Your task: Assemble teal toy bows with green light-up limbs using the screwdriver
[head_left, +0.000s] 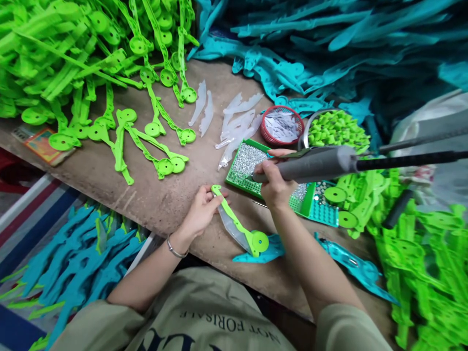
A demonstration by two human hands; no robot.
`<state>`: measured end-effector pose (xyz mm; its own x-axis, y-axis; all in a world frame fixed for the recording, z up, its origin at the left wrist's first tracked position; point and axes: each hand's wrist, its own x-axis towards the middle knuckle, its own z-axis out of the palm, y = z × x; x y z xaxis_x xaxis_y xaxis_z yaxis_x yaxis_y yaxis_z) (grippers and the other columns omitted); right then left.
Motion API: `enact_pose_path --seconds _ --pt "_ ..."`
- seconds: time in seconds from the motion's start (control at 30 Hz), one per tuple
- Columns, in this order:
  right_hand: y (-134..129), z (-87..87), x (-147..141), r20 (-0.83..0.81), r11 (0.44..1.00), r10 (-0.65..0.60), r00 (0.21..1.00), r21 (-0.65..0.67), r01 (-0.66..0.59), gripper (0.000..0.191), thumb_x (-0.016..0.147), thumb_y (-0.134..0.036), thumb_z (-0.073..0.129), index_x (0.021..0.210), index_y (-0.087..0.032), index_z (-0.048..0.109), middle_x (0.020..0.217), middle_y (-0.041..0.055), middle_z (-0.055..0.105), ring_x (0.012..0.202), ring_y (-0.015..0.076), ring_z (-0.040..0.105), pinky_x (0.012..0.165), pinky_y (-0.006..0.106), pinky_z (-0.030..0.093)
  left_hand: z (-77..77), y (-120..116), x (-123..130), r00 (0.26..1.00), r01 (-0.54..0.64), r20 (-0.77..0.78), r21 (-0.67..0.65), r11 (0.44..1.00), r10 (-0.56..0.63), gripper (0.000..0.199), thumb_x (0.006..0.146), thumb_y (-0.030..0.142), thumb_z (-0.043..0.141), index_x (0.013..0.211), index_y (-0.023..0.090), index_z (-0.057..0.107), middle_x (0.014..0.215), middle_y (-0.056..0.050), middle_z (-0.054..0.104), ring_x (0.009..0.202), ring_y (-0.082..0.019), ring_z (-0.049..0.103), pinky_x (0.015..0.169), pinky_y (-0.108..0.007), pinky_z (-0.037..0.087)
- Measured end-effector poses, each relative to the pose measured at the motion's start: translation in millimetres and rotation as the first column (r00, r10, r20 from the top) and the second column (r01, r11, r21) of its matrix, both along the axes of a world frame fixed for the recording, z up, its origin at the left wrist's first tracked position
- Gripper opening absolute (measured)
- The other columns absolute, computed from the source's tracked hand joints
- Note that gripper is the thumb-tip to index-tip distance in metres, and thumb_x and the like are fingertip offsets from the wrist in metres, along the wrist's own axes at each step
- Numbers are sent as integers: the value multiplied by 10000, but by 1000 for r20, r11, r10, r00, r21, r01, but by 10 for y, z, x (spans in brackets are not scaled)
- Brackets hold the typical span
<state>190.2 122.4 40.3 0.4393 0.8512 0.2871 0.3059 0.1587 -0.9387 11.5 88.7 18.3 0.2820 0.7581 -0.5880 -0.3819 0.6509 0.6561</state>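
- Left hand [200, 210] pinches the far end of a slim green piece [238, 226] over the worktop [157, 204] — one-ended hold, so it could swivel.
- Right hand [276, 183] wraps the grey power tool [316, 163], forearm angled forward; a dip could scatter metal bits [248, 161] from the green tray [310, 201].
- Beyond — a red basket [272, 139].

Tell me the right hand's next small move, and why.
Probably bring the grey tool toward the green part: the right hand holds it over the green tray, while the left hand holds that part with a translucent strip along it.
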Motion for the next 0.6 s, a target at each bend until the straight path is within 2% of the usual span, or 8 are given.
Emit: enact_pose_path --seconds 0.2,0.4,0.47,0.6 --pt "20 -1 -34 -20 996 55 998 70 -53 312 885 -539 579 1074 -293 607 622 -44 485 541 181 548 629 376 518 -19 9 1 1000 3 8 15 1000 -3 388 766 134 828 1038 170 555 987 -73 769 874 -227 773 892 -429 608" --pt "64 -8 -29 44 999 44 998 -17 -44 323 870 -578 531 997 -284 575 603 -47 417 526 186 527 596 379 514 -52 6 3 1000 17 -8 48 999 -17 374 750 154 837 1020 167 579 1024 -87 763 850 -226 772 836 -400 611" --pt "50 44 -30 80 999 36 996 -13 -35 327 883 -569 509 1032 -287 585 613 -41 418 527 190 525 603 389 519 -59 5 12 1000 18 -13 55 998 -18 343 762 138 818 1011 164 584 1009 -85 764 840 -223 770 829 -393 611" --pt "-45 247 -133 73 993 38 997 110 -46 275 904 -481 514 1100 -303 588 629 -39 418 524 187 523 627 400 529 -86 0 30 1000 11 1 61 998 -11 276 783 114 788 975 161 595 963 -78 765 825 -212 767 841 -382 602"
